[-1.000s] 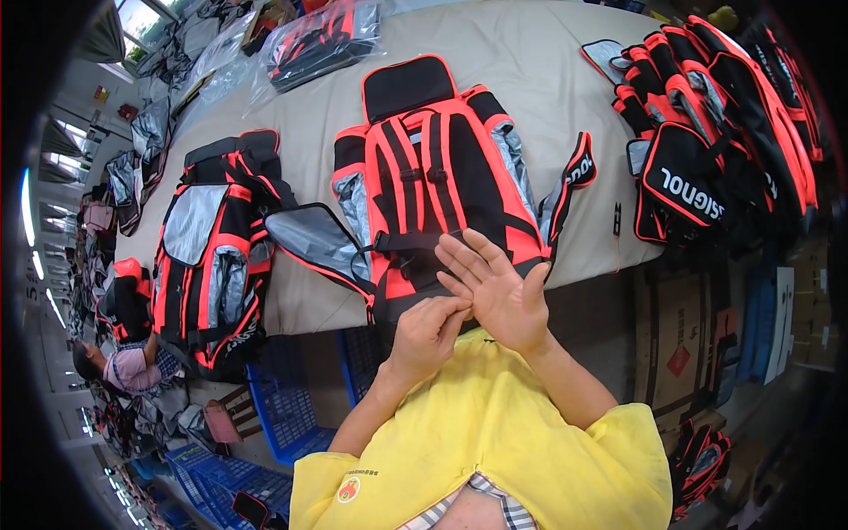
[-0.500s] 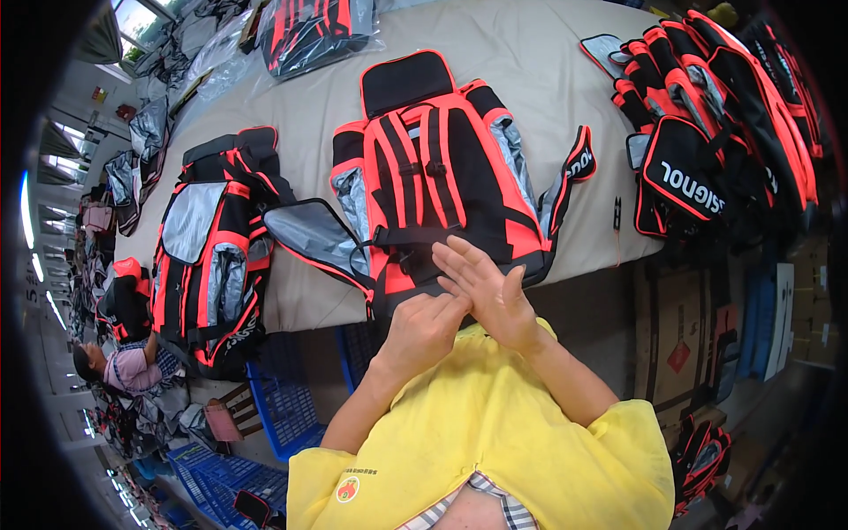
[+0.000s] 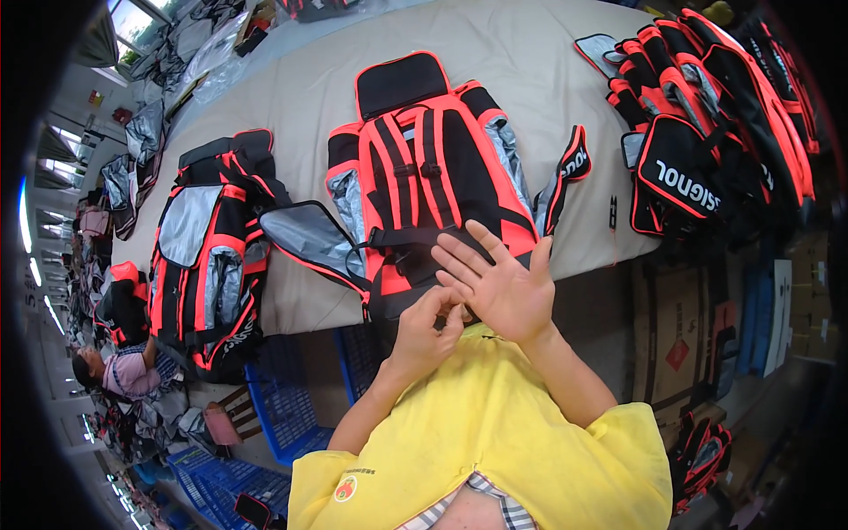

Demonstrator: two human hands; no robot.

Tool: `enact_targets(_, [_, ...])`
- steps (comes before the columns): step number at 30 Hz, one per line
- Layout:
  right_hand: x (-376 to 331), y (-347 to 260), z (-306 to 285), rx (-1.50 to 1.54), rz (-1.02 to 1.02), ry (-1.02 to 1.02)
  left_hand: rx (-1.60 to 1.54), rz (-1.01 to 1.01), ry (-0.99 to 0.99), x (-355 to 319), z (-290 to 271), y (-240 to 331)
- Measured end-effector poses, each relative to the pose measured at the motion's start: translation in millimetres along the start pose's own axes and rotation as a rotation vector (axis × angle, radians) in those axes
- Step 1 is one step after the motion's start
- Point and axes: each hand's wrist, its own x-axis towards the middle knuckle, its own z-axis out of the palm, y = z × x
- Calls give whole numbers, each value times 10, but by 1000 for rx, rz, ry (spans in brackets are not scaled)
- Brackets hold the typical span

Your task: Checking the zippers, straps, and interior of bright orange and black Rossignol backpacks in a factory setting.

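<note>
My right hand (image 3: 503, 287) is held palm up with its fingers spread, nothing in it. Close beside its heel, my left hand (image 3: 428, 331) has thumb and fingertips pinched together; whatever they hold, if anything, is too small to make out. Both hands are above the near edge of a black and neon-coral backpack (image 3: 481, 163), which lies strap side up on the table. Its top flap is spread away from me. A silver-lined side flap (image 3: 305, 231) is folded out to the left, and a narrower side flap (image 3: 561, 177) sticks out to the right.
Another such backpack (image 3: 190, 225) lies left on the cloth-covered table (image 3: 539, 53); a pile of them (image 3: 689, 172) is at right, near a slim dark tool (image 3: 612, 214). Blue crates (image 3: 283, 397) and cardboard boxes (image 3: 667, 327) stand below. A person (image 3: 132, 367) sits far left.
My right hand has opened out, thumb and fingers now wide apart. The left hand has drawn slightly away from it, still pinched. A plastic-wrapped backpack at the far edge has shifted mostly out of view.
</note>
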Motion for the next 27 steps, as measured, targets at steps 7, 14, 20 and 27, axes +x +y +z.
enact_targets(7, [51,-25,25,161,11,9,74,52,5,7,-22,-15])
enact_targets(14, [113,33,70,194,6,22,81,164,-39,101,-123,-1])
enact_targets(20, [160,133,89,107,-2,21,92,205,-57,117,-243,-72])
enact_targets(27, [228,334,161,90,5,33,66,260,-16,72,-420,-208])
